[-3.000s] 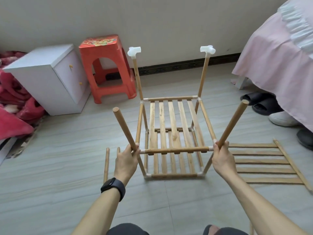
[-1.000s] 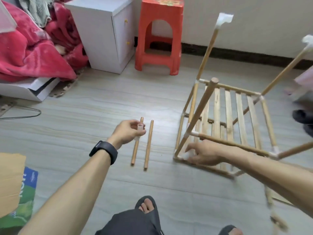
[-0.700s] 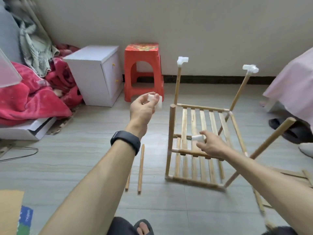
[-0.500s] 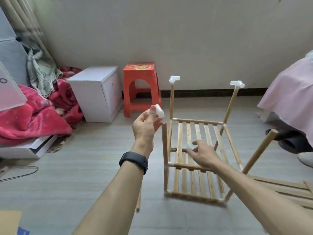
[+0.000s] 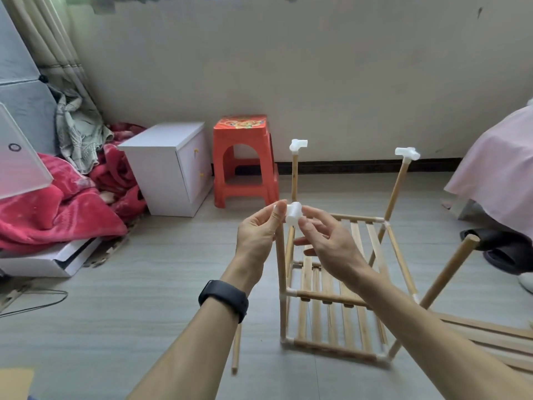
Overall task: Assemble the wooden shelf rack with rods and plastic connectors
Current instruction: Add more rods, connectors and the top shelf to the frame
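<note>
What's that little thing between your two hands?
A white plastic connector, pinched by fingertips of the left hand and right hand, in the head view.

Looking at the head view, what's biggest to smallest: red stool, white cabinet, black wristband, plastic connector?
white cabinet
red stool
black wristband
plastic connector
Cabinet only narrowly beats stool; the last two look enlarged by nearness.

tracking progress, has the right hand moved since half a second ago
Yes: up. Against the rack's front rail, the right hand has risen from just above it to the white connector the left hand pinches near the post top.
</note>
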A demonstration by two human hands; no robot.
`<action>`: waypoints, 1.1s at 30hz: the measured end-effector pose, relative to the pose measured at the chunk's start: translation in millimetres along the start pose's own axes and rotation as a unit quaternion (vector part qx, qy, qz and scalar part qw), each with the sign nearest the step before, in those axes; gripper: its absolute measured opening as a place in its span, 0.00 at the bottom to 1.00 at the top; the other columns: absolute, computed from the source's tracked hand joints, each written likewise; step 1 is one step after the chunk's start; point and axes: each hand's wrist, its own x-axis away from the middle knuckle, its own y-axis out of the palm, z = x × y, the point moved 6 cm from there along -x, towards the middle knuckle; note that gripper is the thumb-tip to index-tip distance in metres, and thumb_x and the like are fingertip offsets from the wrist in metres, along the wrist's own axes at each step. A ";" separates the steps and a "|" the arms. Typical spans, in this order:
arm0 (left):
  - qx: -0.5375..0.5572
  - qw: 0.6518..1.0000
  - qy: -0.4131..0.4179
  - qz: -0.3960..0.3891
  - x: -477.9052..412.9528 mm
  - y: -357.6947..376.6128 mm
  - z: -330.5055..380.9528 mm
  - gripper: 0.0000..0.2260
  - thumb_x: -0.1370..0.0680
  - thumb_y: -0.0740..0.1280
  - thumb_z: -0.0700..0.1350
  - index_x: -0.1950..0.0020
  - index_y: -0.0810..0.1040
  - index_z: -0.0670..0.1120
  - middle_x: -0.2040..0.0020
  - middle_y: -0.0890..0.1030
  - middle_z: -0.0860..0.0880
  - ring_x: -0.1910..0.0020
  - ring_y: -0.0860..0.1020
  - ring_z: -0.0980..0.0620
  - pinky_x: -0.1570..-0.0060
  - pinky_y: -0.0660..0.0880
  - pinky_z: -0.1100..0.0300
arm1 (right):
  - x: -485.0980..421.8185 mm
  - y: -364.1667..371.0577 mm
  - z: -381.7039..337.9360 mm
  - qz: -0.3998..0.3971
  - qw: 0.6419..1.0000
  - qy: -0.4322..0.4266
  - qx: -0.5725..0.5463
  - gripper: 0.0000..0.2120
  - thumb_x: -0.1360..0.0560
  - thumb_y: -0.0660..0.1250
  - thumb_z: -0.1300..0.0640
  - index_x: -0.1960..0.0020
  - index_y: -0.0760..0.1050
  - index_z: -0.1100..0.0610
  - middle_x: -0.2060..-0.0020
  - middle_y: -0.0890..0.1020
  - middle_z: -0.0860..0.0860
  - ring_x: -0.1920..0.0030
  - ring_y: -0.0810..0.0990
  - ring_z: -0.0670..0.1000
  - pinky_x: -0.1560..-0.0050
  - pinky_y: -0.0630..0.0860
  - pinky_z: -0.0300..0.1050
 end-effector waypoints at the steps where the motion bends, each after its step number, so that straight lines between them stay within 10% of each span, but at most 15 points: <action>1: 0.004 1.000 -0.001 -0.001 0.1 -0.6 0.8 0.21 0.28 0.73 0.58 0.40 0.84 0.49 0.46 0.86 0.50 0.45 0.84 0.52 0.41 0.78 0.53 | 0.1 4.4 1.4 -0.013 1.000 0.005 -0.010 0.20 0.19 0.63 0.45 0.29 0.73 0.49 0.46 0.85 0.50 0.51 0.86 0.48 0.52 0.82 0.45; 10: 0.005 1.000 -0.003 0.006 0.9 -11.6 7.6 0.12 0.21 0.71 0.50 0.38 0.83 0.52 0.43 0.85 0.51 0.39 0.81 0.50 0.37 0.74 0.50 | -2.5 13.8 -6.5 0.020 0.994 -0.025 -0.106 0.10 0.19 0.67 0.51 0.39 0.77 0.51 0.52 0.86 0.52 0.52 0.87 0.51 0.52 0.83 0.44; 20: -0.069 0.997 0.021 -0.005 1.3 -22.4 11.8 0.09 0.23 0.72 0.56 0.44 0.84 0.57 0.48 0.86 0.54 0.46 0.83 0.57 0.49 0.74 0.55 | -6.3 4.7 -41.9 0.132 0.929 -0.255 0.232 0.12 0.21 0.72 0.57 0.40 0.77 0.60 0.51 0.81 0.53 0.59 0.81 0.44 0.59 0.76 0.26; 33: -0.110 0.994 0.006 0.018 -4.3 -16.0 5.3 0.18 0.23 0.66 0.66 0.53 0.87 0.53 0.54 0.86 0.58 0.53 0.83 0.60 0.51 0.75 0.58 | -13.8 1.9 -34.2 0.141 0.953 -0.195 0.186 0.13 0.22 0.73 0.53 0.39 0.79 0.54 0.53 0.83 0.50 0.58 0.85 0.47 0.58 0.84 0.47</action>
